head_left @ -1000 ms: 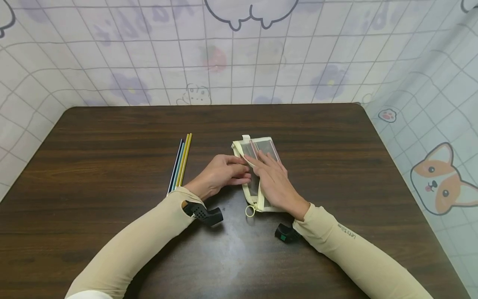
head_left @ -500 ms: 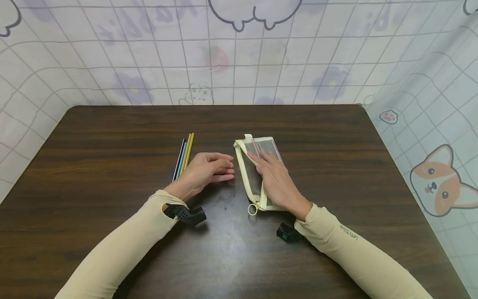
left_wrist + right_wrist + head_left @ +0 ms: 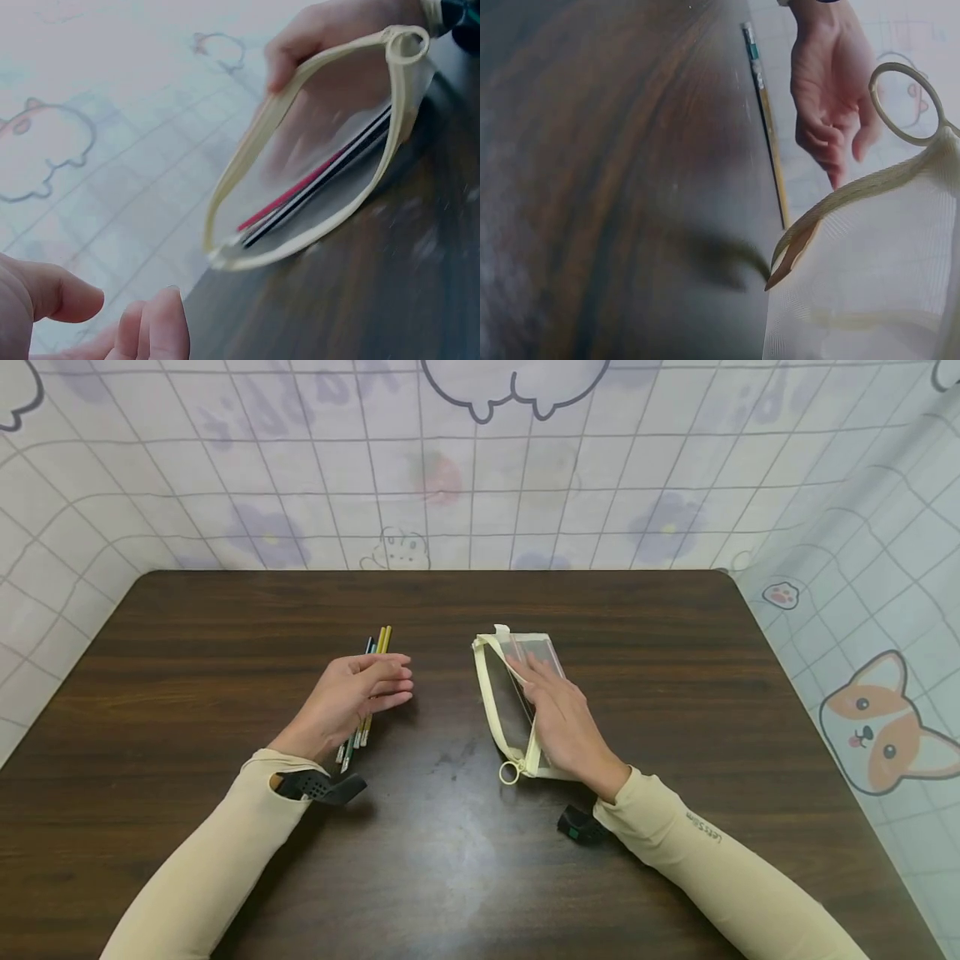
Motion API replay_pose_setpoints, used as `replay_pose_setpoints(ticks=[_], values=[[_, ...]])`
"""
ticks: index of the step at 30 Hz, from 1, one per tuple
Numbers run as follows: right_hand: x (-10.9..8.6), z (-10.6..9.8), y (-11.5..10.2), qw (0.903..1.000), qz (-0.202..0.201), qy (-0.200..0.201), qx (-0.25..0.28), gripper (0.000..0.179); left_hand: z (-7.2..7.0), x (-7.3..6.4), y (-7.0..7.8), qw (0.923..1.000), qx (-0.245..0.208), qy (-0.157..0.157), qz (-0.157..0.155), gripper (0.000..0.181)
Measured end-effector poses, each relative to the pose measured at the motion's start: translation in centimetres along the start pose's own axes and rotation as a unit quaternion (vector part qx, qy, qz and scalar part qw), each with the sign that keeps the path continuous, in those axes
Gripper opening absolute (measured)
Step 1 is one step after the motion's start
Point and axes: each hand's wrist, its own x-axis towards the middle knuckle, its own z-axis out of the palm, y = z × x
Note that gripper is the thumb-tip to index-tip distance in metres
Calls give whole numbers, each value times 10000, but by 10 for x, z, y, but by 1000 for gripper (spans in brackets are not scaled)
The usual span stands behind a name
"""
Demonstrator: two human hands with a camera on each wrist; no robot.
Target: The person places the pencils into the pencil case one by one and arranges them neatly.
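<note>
A mesh pencil pouch (image 3: 491, 693) with cream edging and a ring zipper pull (image 3: 509, 772) lies right of the middle of the table. My right hand (image 3: 566, 718) rests on its top with fingers fairly straight. The pouch mouth gapes in the left wrist view, showing a few pencils (image 3: 315, 180) inside, red and black-and-white. My left hand (image 3: 348, 697), empty and with loosely bent fingers, hovers over several loose pencils (image 3: 367, 729) in yellow, blue and dark green. The hand hides their middle. In the right wrist view a yellow pencil (image 3: 769, 135) lies beside the left hand.
The dark wooden table (image 3: 465, 860) has rounded far corners. A white grid-patterned curtain (image 3: 480, 468) hangs behind it and along the sides. Black wrist cameras (image 3: 318, 787) sit on both sleeves.
My left hand has drawn away from the pouch and moved left over the loose pencils. The right hand has stayed on the pouch, whose mouth now gapes wider.
</note>
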Motion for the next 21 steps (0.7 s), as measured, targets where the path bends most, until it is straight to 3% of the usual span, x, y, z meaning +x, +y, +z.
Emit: replay_pose_setpoints(ticks=[11,21], values=[[0,0,0,9999,0,77,127,51,-30,-2,3,9995,-142,263,51,51],[1,3,3,9993,155,-224,270,51,-53,-3,2,9989,42,472,0,53]])
